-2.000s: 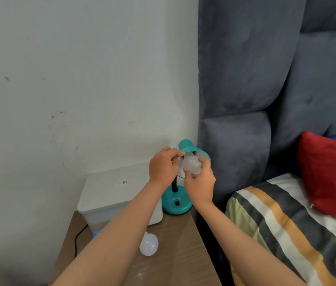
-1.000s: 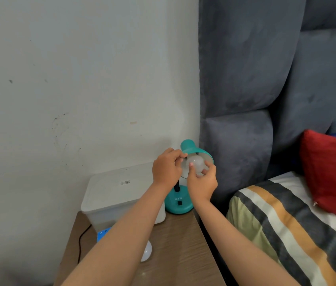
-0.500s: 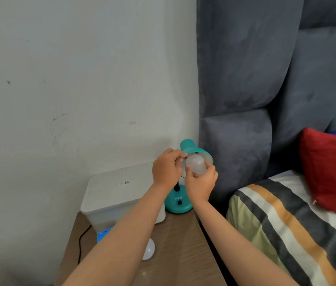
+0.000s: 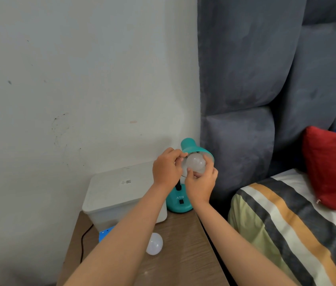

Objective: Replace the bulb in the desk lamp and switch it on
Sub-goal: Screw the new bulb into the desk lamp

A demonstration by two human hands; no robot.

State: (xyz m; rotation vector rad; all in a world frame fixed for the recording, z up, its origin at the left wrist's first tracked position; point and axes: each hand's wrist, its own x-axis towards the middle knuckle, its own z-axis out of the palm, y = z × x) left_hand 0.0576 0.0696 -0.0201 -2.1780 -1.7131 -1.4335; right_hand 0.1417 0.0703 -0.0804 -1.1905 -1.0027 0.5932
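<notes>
A teal desk lamp [image 4: 189, 145] stands at the back right corner of a wooden bedside table [image 4: 183, 254], its round base [image 4: 178, 205] showing a black switch. A white bulb [image 4: 195, 162] sits in the mouth of the lamp's shade. My right hand [image 4: 201, 181] grips that bulb from below with thumb and fingers around it. My left hand [image 4: 166, 168] holds the left rim of the shade. The bulb is unlit. A second white bulb [image 4: 154, 246] lies loose on the table, partly hidden behind my left forearm.
A white lidded plastic box [image 4: 117, 195] fills the back left of the table, with a blue item [image 4: 105, 234] and a black cord [image 4: 83, 242] beside it. A grey padded headboard [image 4: 245, 100] stands right of the lamp; a striped bed [image 4: 287, 223] and red pillow [image 4: 328, 168] lie right.
My right hand's fingers have shifted around the bulb in the shade, with the thumb now lower on its left side. The left hand stays on the shade. The view has shifted slightly.
</notes>
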